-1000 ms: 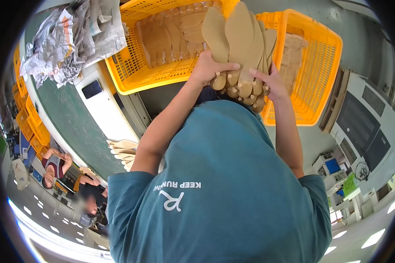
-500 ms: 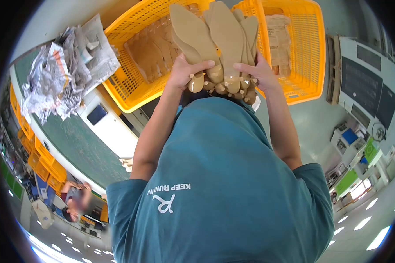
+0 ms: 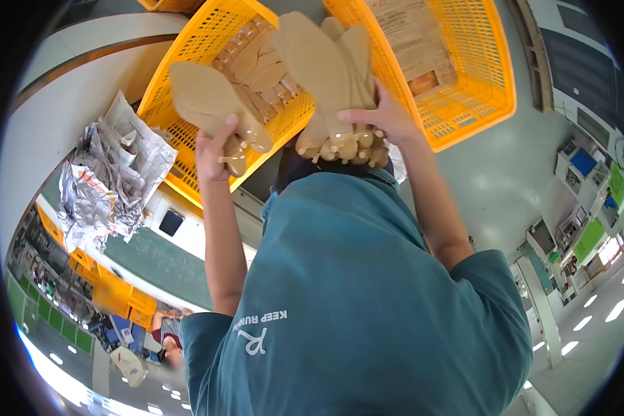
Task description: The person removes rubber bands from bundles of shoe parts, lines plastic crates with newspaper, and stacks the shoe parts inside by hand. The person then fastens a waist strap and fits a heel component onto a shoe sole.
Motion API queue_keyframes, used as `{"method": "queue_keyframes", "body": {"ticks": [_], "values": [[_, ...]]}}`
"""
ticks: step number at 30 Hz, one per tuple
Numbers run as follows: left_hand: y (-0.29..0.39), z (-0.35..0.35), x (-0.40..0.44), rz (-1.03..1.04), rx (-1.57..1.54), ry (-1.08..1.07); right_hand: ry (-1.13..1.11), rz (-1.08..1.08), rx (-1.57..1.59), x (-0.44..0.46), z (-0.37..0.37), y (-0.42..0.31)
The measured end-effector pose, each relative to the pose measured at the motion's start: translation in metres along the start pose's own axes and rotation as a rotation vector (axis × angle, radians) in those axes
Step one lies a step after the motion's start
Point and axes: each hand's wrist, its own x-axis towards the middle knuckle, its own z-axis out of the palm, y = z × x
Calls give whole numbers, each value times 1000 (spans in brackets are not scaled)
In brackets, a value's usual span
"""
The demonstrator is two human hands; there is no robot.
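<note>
Gripping tan sole-shaped pieces [image 3: 204, 93] in my left hand [image 3: 213, 152] over a yellow crate [image 3: 198, 40], thicker bunch [image 3: 329, 69] clutched in my right hand [image 3: 390, 123], crumpled newspaper [image 3: 107, 184] off left

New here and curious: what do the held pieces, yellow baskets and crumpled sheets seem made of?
Held pieces: perhaps rubber or plastic; smooth, matte tan faces, glossy rounded ends.
Yellow baskets: likely molded plastic; evenly coloured, with regular openings through the walls.
Crumpled sheets: probably newspaper; thin, greyish, sharply creased, dull overall.

L hand [image 3: 211, 154] & R hand [image 3: 397, 125] grip well apart, thumbs [image 3: 227, 130] showing, arms [image 3: 224, 243] fwd.
</note>
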Motion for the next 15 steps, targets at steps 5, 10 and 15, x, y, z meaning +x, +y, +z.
{"method": "queue_keyframes", "body": {"ticks": [5, 10, 15], "values": [[19, -75, 30, -69, 398, 117, 46, 102, -31, 25, -49, -8], [-39, -127, 54, -155, 163, 146, 58, 185, -120, 61, -69, -20], [-152, -143, 88, -125, -245, 392, -38, 223, -138, 94, -41, -33]]}}
